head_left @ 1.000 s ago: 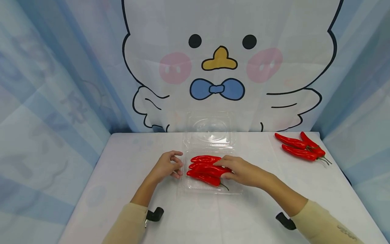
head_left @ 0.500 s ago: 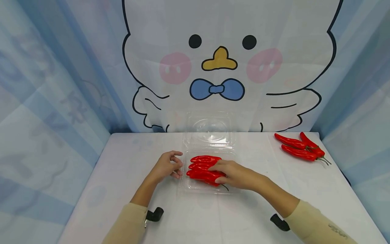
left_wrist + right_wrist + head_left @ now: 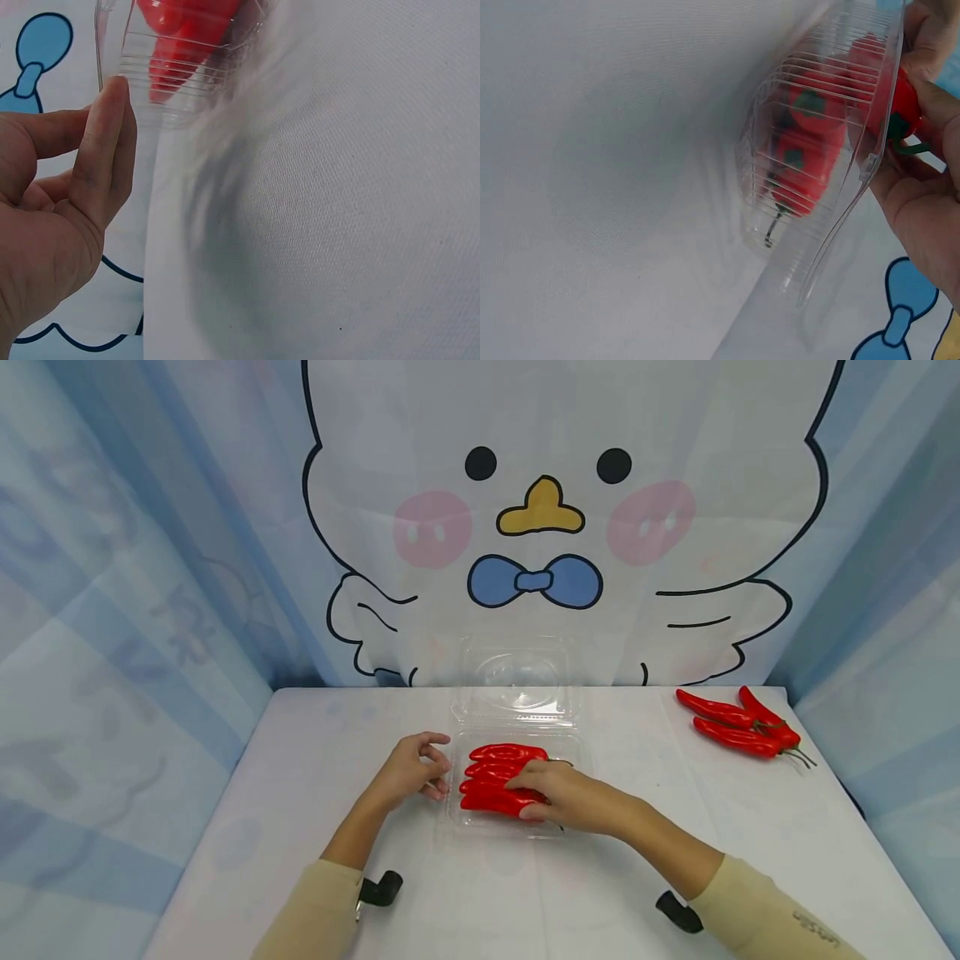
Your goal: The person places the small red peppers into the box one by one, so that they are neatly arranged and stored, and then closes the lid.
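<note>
A clear plastic clamshell box [image 3: 480, 828] lies on the table with its lid [image 3: 483, 700] raised behind it. Several red chili peppers [image 3: 495, 752] sit side by side in the base. My right hand [image 3: 570, 793] pinches one red chili pepper [image 3: 487, 802] over the front of that row; in the right wrist view its green stem [image 3: 910, 147] pokes out by the palm. At the box's left side my left hand [image 3: 411, 768] stays with loosely bent fingers and holds nothing. In the left wrist view its fingertips [image 3: 115, 90] reach the box's edge, contact uncertain.
Three more red chili peppers [image 3: 731, 727] lie at the table's back right corner. A white cloth covers the table [image 3: 337, 718]. Behind it hangs a curtain [image 3: 540, 410] with a cartoon face, and blue curtains flank both sides.
My right hand has moved left and toward me with the pepper, from over the middle of the row to its front. The left hand has not moved.
</note>
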Tool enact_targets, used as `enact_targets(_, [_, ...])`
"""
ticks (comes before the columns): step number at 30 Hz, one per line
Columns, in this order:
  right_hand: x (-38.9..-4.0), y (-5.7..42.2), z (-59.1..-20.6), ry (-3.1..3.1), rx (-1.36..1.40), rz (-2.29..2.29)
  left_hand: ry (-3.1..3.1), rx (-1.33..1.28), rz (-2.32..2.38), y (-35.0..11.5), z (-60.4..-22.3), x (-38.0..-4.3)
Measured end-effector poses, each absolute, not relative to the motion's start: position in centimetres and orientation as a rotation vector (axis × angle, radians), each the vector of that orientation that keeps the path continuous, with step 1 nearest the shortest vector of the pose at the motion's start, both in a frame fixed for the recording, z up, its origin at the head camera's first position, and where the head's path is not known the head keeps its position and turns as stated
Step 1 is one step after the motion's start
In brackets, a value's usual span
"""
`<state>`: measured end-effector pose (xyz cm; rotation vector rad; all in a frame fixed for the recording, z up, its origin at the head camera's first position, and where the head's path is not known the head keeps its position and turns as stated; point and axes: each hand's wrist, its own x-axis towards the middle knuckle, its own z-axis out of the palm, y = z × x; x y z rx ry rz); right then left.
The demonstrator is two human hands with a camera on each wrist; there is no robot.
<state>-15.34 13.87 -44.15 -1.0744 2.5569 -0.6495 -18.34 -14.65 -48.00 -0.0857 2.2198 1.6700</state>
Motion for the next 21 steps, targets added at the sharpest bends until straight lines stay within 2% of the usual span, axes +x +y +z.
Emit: enact_targets(21, [-15.1, 12.8, -45.3, 2.557, -1.095, -0.726, 2.222, -0.065, 1.668, -14.8, -48.1, -18.4])
